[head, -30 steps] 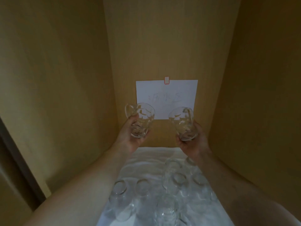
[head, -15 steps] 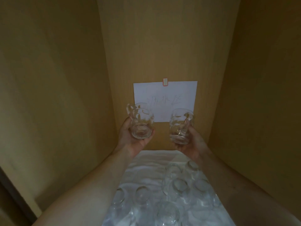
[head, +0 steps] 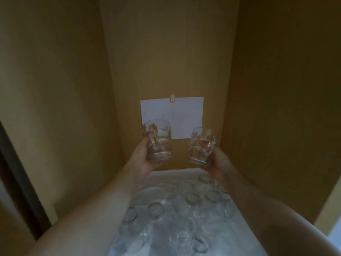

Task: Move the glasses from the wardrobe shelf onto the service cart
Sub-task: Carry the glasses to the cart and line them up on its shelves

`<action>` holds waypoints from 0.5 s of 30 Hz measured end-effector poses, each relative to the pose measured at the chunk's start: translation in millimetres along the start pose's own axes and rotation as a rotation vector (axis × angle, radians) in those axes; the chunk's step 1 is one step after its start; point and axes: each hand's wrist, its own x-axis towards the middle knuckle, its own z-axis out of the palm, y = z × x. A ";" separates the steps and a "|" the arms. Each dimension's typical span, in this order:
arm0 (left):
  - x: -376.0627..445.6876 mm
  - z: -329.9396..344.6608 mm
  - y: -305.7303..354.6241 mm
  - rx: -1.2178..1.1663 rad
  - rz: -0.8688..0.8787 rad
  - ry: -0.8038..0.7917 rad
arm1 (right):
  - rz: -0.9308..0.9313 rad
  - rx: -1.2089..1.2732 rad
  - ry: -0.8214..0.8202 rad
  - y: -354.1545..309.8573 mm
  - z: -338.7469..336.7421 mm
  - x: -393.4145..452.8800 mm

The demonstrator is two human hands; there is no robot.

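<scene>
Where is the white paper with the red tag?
In the head view the white paper hangs on the wardrobe's back wall, centre, just behind and above the two glasses held up by the left hand and right hand.

Dim tan wooden wardrobe walls (head: 166, 52), white paper sheet (head: 184, 111) pinned to back panel, dark door edge (head: 20, 182) at left
</scene>
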 end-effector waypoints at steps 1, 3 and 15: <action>-6.7 3.2 -2.1 -0.013 -0.009 -0.025 | -0.014 0.000 0.005 -0.8 -0.5 -8.0; -21.4 10.4 -9.1 -0.069 -0.018 -0.096 | -0.026 0.017 0.000 -1.0 0.4 -25.1; -117.2 44.9 -48.8 0.102 -0.137 -0.116 | -0.113 0.006 0.169 3.2 2.8 -155.1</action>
